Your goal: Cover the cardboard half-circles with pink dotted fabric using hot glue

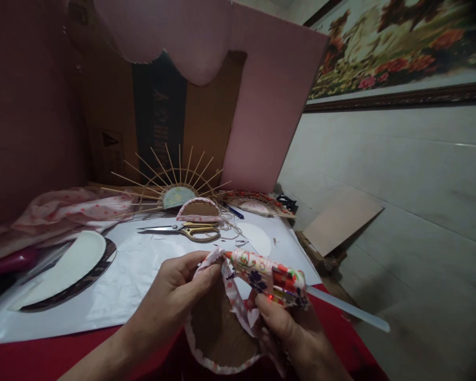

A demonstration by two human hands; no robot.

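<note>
My left hand (186, 283) pinches the upper edge of a brown cardboard piece (218, 328) with pink dotted fabric folded over its rim. A loose strip of that fabric (235, 296) hangs across the cardboard. My right hand (289, 333) is wrapped round a hot glue gun (267, 275) covered in floral patterned material, a small red light glowing on it. The gun's orange tip touches or nearly touches the fabric by my left fingertips. From its back end a translucent glue stick (349, 309) sticks out.
Gold-handled scissors (194, 230) lie on the white sheet (130, 275). Behind them are a fabric-edged half circle (200, 210) and a fan of thin sticks (178, 180). A white half disc (71, 267) lies left, near pink fabric (75, 206). A pink-covered carton (269, 95) stands behind.
</note>
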